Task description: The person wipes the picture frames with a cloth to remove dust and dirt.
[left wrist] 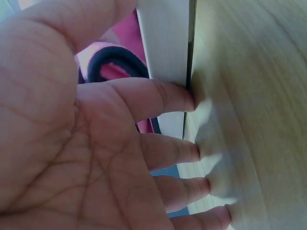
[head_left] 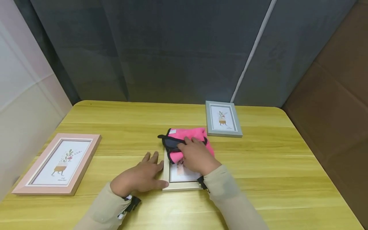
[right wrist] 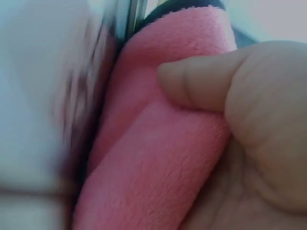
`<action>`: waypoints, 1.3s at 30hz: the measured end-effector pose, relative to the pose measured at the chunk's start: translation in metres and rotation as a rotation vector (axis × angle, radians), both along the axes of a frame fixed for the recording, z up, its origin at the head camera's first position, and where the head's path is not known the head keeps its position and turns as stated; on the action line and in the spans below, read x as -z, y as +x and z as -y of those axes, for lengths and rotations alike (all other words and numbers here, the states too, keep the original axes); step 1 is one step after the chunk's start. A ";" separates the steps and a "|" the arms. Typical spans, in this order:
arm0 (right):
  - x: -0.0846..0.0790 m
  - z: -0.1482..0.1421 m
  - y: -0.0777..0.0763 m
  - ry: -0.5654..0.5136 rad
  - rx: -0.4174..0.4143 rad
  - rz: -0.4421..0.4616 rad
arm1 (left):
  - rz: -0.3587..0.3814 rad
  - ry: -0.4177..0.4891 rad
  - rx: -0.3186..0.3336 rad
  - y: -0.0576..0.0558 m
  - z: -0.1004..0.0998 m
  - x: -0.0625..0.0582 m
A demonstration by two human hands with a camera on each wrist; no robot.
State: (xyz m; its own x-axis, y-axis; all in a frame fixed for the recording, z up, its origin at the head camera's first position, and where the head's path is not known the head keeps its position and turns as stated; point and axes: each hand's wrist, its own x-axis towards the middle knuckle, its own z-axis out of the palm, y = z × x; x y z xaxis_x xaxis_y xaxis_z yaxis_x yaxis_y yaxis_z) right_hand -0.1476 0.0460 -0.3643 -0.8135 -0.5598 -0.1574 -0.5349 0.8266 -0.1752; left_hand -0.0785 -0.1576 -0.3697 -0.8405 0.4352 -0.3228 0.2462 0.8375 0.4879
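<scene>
White wall (head_left: 26, 73): It goes up the far left of the view.
Dark grey wall (head_left: 172, 57): It fills the top, with a white strip (head_left: 260, 32) slanting down on the right.
Pink frame (head_left: 82, 163): It lies flat at the lower left on the yellow wood table (head_left: 273, 166). Its picture (head_left: 60, 163) has a leafy plant in a pot with legs.
Left hand (head_left: 141, 177): It is low down, left of the middle. My fingers are spread and hold nothing. My thumb is at the lower left corner of the cream frame (head_left: 184, 186) (my left wrist view shows my other fingertips by the wood). A black band (head_left: 133, 203) is on that wrist.
Cream frame: It lies flat, just below the middle. The pink cloth (head_left: 191, 132) covers its top part, and some of its picture peeks out below.
Pink cloth: It is in the middle, fluffy, with black edges and a dark patch.
Right hand (head_left: 198, 156): It is just right of the middle, pinching the cloth, thumb pushed into the fluff. My two hands are apart.
Grey-blue frame (head_left: 224, 119): It lies flat near the table's back edge, right of the middle.
Brown wall (head_left: 336, 95): It stands at the far right.
</scene>
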 end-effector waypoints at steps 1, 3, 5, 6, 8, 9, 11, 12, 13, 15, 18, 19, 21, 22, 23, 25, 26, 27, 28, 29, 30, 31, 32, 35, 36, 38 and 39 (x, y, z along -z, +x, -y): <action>0.000 0.003 0.002 -0.009 -0.028 0.005 | 0.001 -0.003 -0.001 0.000 0.000 0.000; -0.002 0.005 0.003 -0.021 -0.054 0.024 | 0.002 -0.008 -0.002 0.000 0.001 0.000; -0.006 0.002 0.004 -0.029 -0.034 0.037 | 0.002 -0.011 -0.005 0.000 0.001 0.000; -0.008 -0.001 0.003 -0.022 -0.015 0.035 | 0.002 -0.011 -0.004 0.000 0.000 0.000; -0.012 -0.009 0.002 -0.010 0.044 0.030 | 0.003 -0.007 -0.003 0.001 0.000 0.000; -0.015 -0.014 0.001 0.000 0.075 0.027 | 0.004 -0.005 -0.002 0.001 -0.001 0.000; -0.017 -0.022 -0.002 0.016 0.126 0.017 | 0.005 -0.001 -0.001 0.001 -0.001 0.000; -0.017 -0.025 -0.003 0.026 0.138 0.008 | 0.008 0.001 -0.002 0.001 -0.001 0.000; -0.017 -0.027 -0.004 0.030 0.146 0.004 | 0.011 0.000 -0.005 0.001 -0.001 0.000; -0.015 -0.027 -0.004 0.042 0.132 -0.004 | 0.014 -0.003 -0.012 0.001 -0.001 -0.001; -0.010 -0.019 -0.003 0.047 0.055 -0.030 | 0.021 -0.008 -0.024 0.000 -0.002 0.000; -0.008 -0.015 -0.002 0.041 0.028 -0.031 | 0.022 -0.010 -0.025 0.000 -0.002 0.000; -0.005 -0.007 0.001 0.018 -0.025 -0.027 | 0.025 -0.015 -0.026 -0.001 -0.001 0.001; -0.004 -0.004 0.002 0.004 -0.048 -0.021 | 0.024 -0.017 -0.025 -0.001 -0.001 0.002; -0.003 -0.001 0.003 -0.011 -0.064 -0.011 | 0.021 -0.018 -0.023 -0.001 -0.001 0.002; -0.004 0.004 0.005 -0.034 -0.079 0.020 | 0.016 -0.022 -0.021 -0.001 -0.001 0.003; -0.005 0.005 0.005 -0.044 -0.078 0.033 | 0.013 -0.022 -0.021 -0.001 0.000 0.003; -0.007 0.005 0.006 -0.048 -0.069 0.045 | 0.010 -0.022 -0.020 -0.001 0.000 0.003; -0.008 0.004 0.006 -0.049 -0.054 0.052 | 0.006 -0.022 -0.017 0.000 0.000 0.003; -0.010 0.002 0.006 -0.046 -0.036 0.055 | 0.003 -0.020 -0.014 0.000 0.000 0.003; -0.012 -0.001 0.006 -0.038 -0.018 0.048 | 0.003 -0.018 -0.014 0.000 0.001 0.003; -0.013 -0.004 0.005 -0.028 0.003 0.040 | 0.002 -0.017 -0.015 0.000 0.001 0.003; -0.015 -0.007 0.005 -0.013 0.025 0.028 | 0.005 -0.015 -0.016 0.001 0.001 0.003; -0.018 -0.017 0.002 0.030 0.083 -0.014 | 0.014 -0.007 -0.022 0.001 0.000 0.002; -0.018 -0.019 0.001 0.037 0.094 -0.023 | 0.019 -0.006 -0.026 0.001 0.000 0.002; -0.018 -0.020 0.001 0.052 0.106 -0.028 | 0.026 -0.005 -0.029 0.001 0.000 0.002; -0.017 -0.020 0.001 0.055 0.099 -0.030 | 0.028 -0.007 -0.031 0.001 0.000 0.001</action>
